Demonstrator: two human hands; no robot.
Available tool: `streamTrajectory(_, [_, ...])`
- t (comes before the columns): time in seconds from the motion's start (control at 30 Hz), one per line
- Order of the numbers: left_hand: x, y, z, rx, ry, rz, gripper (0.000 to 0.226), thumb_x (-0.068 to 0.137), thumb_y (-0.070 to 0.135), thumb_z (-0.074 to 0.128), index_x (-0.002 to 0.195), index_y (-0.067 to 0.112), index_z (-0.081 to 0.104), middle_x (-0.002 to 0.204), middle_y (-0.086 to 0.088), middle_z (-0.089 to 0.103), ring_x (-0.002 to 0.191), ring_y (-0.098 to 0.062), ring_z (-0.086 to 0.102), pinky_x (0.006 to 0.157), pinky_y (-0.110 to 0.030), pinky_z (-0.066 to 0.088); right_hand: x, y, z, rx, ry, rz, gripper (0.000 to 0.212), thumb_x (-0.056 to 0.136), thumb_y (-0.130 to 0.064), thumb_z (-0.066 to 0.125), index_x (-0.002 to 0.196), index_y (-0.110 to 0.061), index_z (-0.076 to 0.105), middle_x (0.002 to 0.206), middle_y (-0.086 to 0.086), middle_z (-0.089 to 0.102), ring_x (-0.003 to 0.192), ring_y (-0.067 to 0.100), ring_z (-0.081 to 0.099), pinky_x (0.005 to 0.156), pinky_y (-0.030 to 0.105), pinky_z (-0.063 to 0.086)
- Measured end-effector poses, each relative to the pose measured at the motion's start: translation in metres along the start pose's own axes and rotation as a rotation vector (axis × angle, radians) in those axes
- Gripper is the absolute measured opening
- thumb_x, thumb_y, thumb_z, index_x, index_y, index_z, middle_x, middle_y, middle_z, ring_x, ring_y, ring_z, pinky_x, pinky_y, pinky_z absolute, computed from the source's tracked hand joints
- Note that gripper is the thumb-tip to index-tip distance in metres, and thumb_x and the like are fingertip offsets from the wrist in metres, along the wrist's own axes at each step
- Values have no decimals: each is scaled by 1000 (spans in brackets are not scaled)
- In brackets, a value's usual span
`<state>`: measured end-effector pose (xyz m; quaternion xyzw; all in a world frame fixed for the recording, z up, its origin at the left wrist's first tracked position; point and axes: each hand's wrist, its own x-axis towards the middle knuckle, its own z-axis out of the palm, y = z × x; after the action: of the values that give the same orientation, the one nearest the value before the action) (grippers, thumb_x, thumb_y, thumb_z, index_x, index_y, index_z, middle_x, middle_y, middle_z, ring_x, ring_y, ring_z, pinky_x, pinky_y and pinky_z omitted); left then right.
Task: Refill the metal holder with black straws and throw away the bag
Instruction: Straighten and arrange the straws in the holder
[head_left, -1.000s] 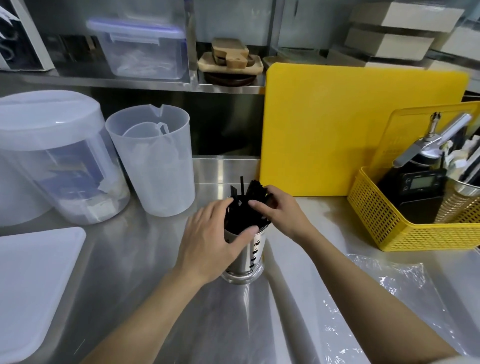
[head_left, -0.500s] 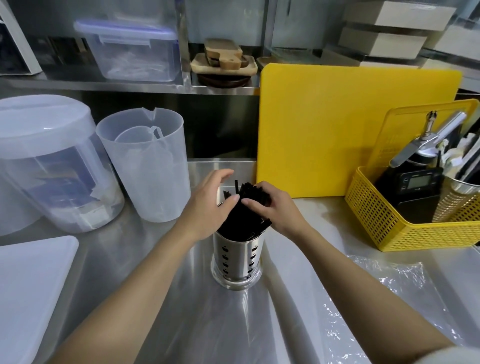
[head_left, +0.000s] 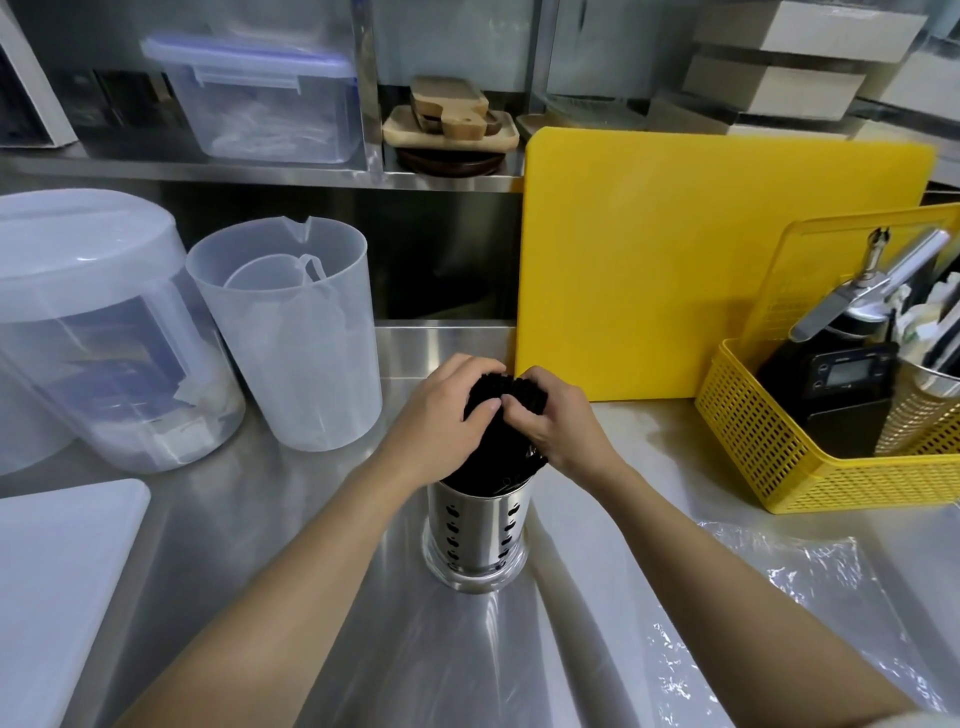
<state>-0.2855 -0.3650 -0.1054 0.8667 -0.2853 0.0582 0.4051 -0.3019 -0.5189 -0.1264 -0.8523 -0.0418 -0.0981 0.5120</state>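
Observation:
A perforated metal holder (head_left: 477, 535) stands upright on the steel counter, in the middle of the view. A thick bundle of black straws (head_left: 493, 457) fills it and sticks out above the rim. My left hand (head_left: 441, 415) wraps the bundle's upper part from the left. My right hand (head_left: 561, 421) clasps it from the right, and the fingertips of both meet over the straw tops. An empty clear plastic bag (head_left: 795, 597) lies flat on the counter at the lower right, beside my right forearm.
A yellow cutting board (head_left: 701, 260) leans against the back wall. A yellow basket (head_left: 769, 447) with tools stands at the right. A clear pitcher (head_left: 296, 343) and a lidded tub (head_left: 98, 332) stand at the left. A white board (head_left: 52, 587) lies at the lower left.
My left hand has left the holder's wall and risen onto the straws. Both hands have closed together around the bundle's top, gathering the loose straws.

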Motion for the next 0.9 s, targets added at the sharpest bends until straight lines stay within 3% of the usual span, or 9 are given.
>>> streamTrajectory(0.33, [4,4,3,-5,-16,-17,26,90,16,51,116,21,54,116,4,51,102,-16,52,86,-33,43,11,-12,-12,-71,55,-69,21,86,-16,57,82,4,50,59,-1,43,50,5,36,44,19,27])
streamTrajectory(0.5, [5,6,-1,24,-30,-3,24,90,18,53,114,20,55,109,7,51,102,-15,52,83,-25,39,16,-30,-31,-83,105,-104,16,87,-15,56,79,-3,51,57,-3,41,48,6,34,45,20,27])
streamTrajectory(0.6, [6,12,-8,26,-35,0,23,89,22,54,113,19,57,106,8,52,106,-16,51,87,-28,40,18,-50,-47,-78,157,-139,17,88,-15,57,80,-2,52,60,3,42,52,9,32,47,24,28])
streamTrajectory(0.77, [8,38,-24,-110,-7,36,34,89,35,54,120,21,54,122,5,56,113,-7,47,95,-29,40,18,-92,-71,-44,217,-232,15,89,-12,56,77,-6,49,59,0,41,50,6,32,46,20,27])
streamTrajectory(0.9, [12,62,-30,-115,32,128,42,84,43,53,119,20,55,115,4,59,113,-16,49,100,-42,38,13,-125,-85,-91,247,-344,18,88,-14,56,82,2,52,65,8,45,54,8,33,49,24,29])
